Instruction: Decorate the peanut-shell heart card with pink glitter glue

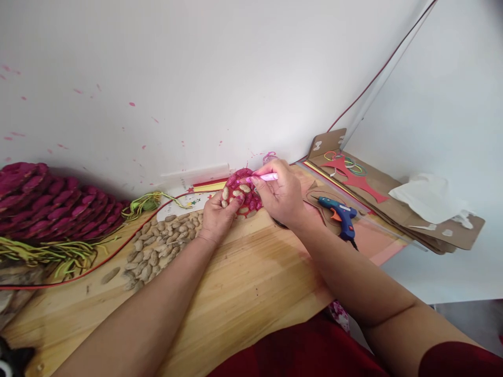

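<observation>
A round magenta craft piece (241,191) studded with peanut shells rests at the far edge of the wooden table (243,283). My left hand (215,215) grips its lower left rim, fingers curled onto it. My right hand (280,196) is closed round a pink paintbrush handle (267,177), the tip touching the top of the piece. A heap of unpainted peanut shells (157,248) lies just left of my left hand.
A blue glue gun (341,214) lies right of my right hand on cardboard. Folded cardboard (393,204) with red cut-outs, rubber bands and white tissue (426,196) sits far right. Finished magenta pieces (47,201) and yellow-green strips (58,254) lie at the left. A red cord crosses the table.
</observation>
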`<state>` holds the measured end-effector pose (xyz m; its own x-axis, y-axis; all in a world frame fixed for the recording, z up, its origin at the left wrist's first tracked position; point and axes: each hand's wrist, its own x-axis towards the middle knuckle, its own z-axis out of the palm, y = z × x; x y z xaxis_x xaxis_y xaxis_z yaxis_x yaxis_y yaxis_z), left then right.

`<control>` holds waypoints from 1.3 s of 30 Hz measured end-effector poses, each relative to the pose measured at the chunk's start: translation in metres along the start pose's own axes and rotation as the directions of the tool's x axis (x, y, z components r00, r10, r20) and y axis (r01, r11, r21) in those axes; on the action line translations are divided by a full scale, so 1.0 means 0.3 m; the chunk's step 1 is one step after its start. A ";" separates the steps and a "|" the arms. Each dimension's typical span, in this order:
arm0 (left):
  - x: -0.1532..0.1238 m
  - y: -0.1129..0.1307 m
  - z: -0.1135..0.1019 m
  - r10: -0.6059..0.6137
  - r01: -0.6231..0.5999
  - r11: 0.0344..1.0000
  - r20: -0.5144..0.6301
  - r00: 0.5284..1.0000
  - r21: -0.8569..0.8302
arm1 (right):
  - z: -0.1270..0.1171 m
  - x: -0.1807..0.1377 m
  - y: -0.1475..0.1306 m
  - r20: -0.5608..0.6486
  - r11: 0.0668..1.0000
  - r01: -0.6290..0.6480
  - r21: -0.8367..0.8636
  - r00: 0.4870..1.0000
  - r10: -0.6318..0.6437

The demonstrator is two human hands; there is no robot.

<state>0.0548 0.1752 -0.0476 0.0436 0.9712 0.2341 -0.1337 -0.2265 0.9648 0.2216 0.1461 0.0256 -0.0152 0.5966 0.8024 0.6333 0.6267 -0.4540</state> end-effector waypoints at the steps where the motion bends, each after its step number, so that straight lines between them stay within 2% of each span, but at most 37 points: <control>1: 0.001 -0.001 0.000 -0.002 0.002 1.000 0.000 1.000 -0.013 | -0.001 0.001 0.001 -0.011 1.000 0.002 -0.010 1.000 -0.003; 8: -0.002 0.020 0.006 -0.038 0.037 0.995 -0.011 0.999 -0.090 | 0.005 0.000 0.011 -0.004 0.999 0.002 0.048 1.000 -0.002; 13: -0.008 0.042 0.017 -0.080 0.071 0.982 -0.043 0.996 -0.175 | 0.013 -0.002 0.032 -0.077 0.998 0.017 0.062 0.997 -0.012; 18: -0.006 0.028 0.015 -0.069 0.063 0.982 -0.029 0.997 -0.179 | 0.017 -0.004 0.031 -0.027 0.996 0.024 0.083 0.999 -0.021; 21: -0.003 0.015 0.011 -0.061 0.055 0.982 -0.027 0.998 -0.183 | 0.015 -0.002 0.035 -0.046 0.999 0.023 0.048 0.999 -0.021; 26: 0.001 0.004 0.009 -0.054 0.049 0.979 -0.022 0.998 -0.196 | 0.018 -0.002 0.040 -0.051 0.991 0.002 0.132 0.999 0.004; 32: 0.002 -0.002 0.008 -0.046 0.041 0.977 -0.017 0.999 -0.209 | 0.024 -0.003 0.059 -0.048 0.988 -0.021 0.151 0.998 0.029; 39: 0.004 -0.013 0.002 -0.005 0.004 0.989 -0.008 1.000 -0.147 | 0.029 -0.004 0.071 -0.047 0.985 -0.016 0.173 0.999 0.025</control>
<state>0.0559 0.1772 -0.0511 0.0360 0.9730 0.2279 -0.2771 -0.2094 0.9377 0.2285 0.1631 0.0117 0.0372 0.5877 0.8082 0.4900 0.6941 -0.5273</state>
